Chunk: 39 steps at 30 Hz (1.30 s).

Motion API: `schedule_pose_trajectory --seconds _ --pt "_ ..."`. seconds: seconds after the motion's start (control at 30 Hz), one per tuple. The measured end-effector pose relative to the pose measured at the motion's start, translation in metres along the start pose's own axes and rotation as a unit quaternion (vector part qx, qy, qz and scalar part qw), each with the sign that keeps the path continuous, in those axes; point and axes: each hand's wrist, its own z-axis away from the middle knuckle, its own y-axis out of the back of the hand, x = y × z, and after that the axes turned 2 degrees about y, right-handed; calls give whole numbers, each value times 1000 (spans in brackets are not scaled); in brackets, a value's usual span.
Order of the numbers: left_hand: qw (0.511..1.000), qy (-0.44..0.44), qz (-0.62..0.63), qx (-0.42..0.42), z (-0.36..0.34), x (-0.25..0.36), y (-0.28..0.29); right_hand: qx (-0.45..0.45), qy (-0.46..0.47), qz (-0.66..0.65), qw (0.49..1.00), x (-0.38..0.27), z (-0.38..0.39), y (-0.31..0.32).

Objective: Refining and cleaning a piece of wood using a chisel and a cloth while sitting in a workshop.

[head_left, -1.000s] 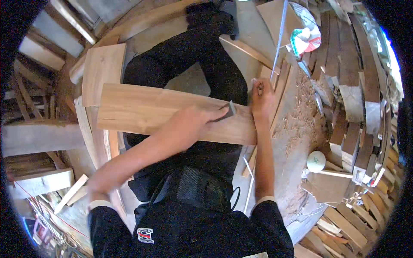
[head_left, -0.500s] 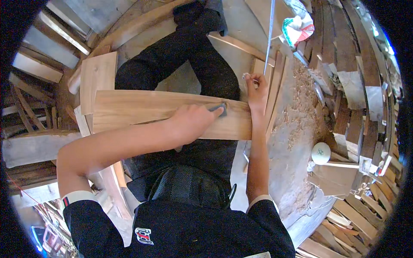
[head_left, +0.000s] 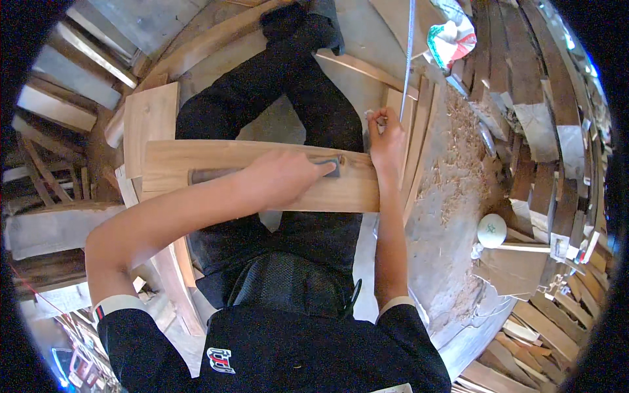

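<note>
Left fingers on grey blade; shirt emblem lettered.

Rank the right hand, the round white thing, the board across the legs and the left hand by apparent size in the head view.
1. Board, by far
2. Left hand
3. Right hand
4. Round white thing

Grey floor with wood shavings

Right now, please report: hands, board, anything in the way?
Left hand holds dark flat piece against wooden board. Right hand curled beside board's right end, contents unclear. Board across legs; left forearm partly covers near edge.
</note>
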Motion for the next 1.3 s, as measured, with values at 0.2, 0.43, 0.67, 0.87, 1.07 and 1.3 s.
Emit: schedule_pose_trajectory --seconds 0.2,0.43,0.67,0.87,1.07,1.3 --pt "998 -56 -13 -7 -23 -25 12 4 16 44 999 0 -2 5" --pt "997 -5 -71 7 0 -33 33 2 -7 1 1000 5 -1 0" --pt "998 -38 -40 27 -20 -17 21 6 1 44 999 8 1 3" --pt "994 -6 -104 -34 -13 -16 34 -2 -26 58 998 2 1 5" --pt "998 33 -41 40 -16 -2 11 36 23 8 999 2 3 -2" --pt "996 29 -84 14 -9 5 18 22 -2 10 1000 -2 1 2"
